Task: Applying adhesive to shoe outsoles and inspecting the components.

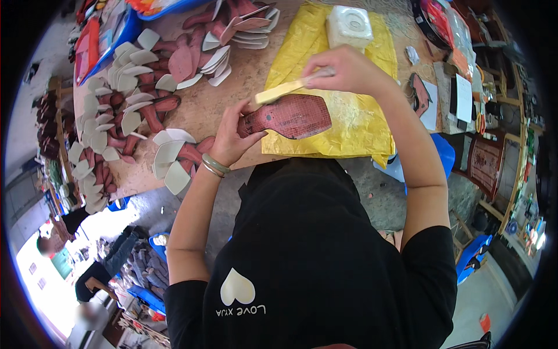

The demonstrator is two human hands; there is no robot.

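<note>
Left hand (232, 136) pins the narrow heel end of a reddish-brown insole piece (289, 116), fingers curled and pressed down on it, thumb on its edge; bangles on that wrist. Right hand (343, 71) is closed around the handle of a flat pale brush (286, 88), held slanted, its wide tip just above the insole's heel end, near the left fingers. Insole lies flat on a yellow plastic sheet (354, 125), toe end pointing right, roughly at the sheet's lower left part.

Yellow sheet is spread over a worn brown wooden table (226, 102) and hangs over the near edge. At the sheet's far end sits a square white plastic container (349, 26). Left of the sheet, fanned rows of reddish insoles with pale grey heel pads (125, 107) cover most of the table; one more small fan (174, 157) lies just left of the left wrist, another cluster beyond the sheet's far left corner. Blue tray (125, 35) at the table's far left. Right of the sheet: cluttered bench with papers, small tools, packets, too small to tell apart. Grey concrete floor (378, 192) below the sheet's hanging edge, blue stool (444, 154) beside it. Another person sits on the floor far lower left, by a bright doorway.
</note>
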